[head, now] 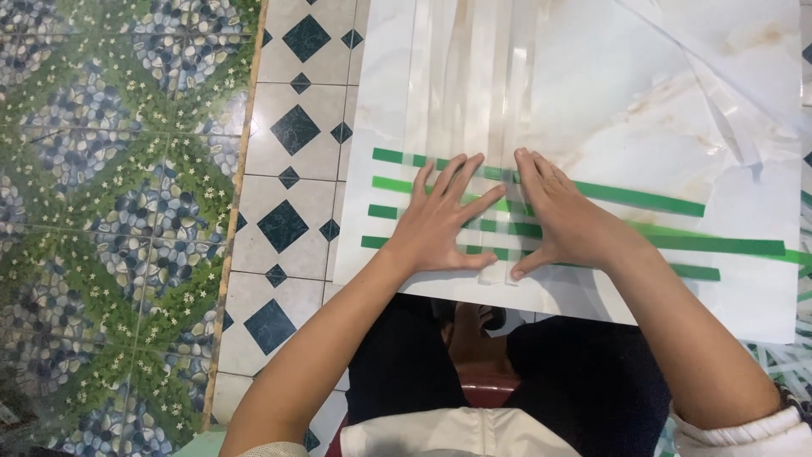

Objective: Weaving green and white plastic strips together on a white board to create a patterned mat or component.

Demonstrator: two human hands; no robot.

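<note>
Left hand: we see our left hand (441, 222) flat, fingers spread, pressing on the woven strips.
Right hand: our right hand (560, 218) lies flat beside it, fingers together, thumb tips near.
Strips: green strips (643, 199) run across, clear strips (461, 93) run lengthwise over them.
Board: a white marbled board (592, 76) carries them, resting over the tiled floor (288, 127).
</note>
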